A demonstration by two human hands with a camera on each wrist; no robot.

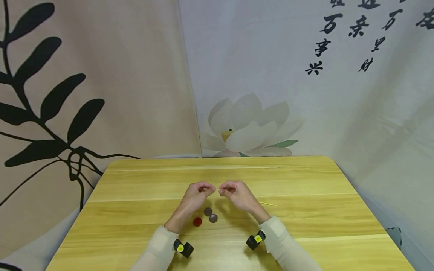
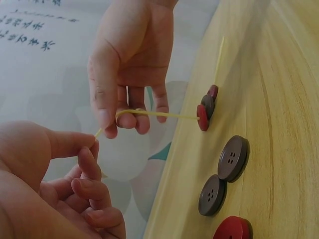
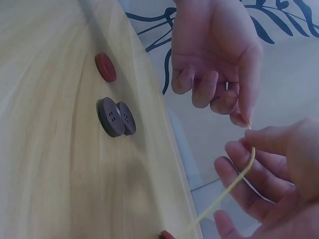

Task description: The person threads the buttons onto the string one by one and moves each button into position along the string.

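Above the table, my left hand (image 1: 196,196) and right hand (image 1: 239,195) pinch a yellow cord (image 2: 169,115) between thumb and finger, fingertips close together. From my right hand (image 2: 132,59) the cord runs down through a red button (image 2: 202,117), a dark one (image 2: 207,106) and another red one (image 2: 213,92) threaded together. My left hand (image 2: 55,184) holds the short end. The cord (image 3: 219,199) crosses my right palm (image 3: 279,184) in the right wrist view, opposite my left hand (image 3: 219,64).
Two brown buttons (image 1: 208,212) (image 1: 213,218) and a red button (image 1: 197,221) lie loose on the wooden table (image 1: 135,210), nearer than the hands. The cord's far end (image 1: 268,204) rests on the table right of my right wrist. Printed cloth (image 1: 152,75) hangs behind the table.
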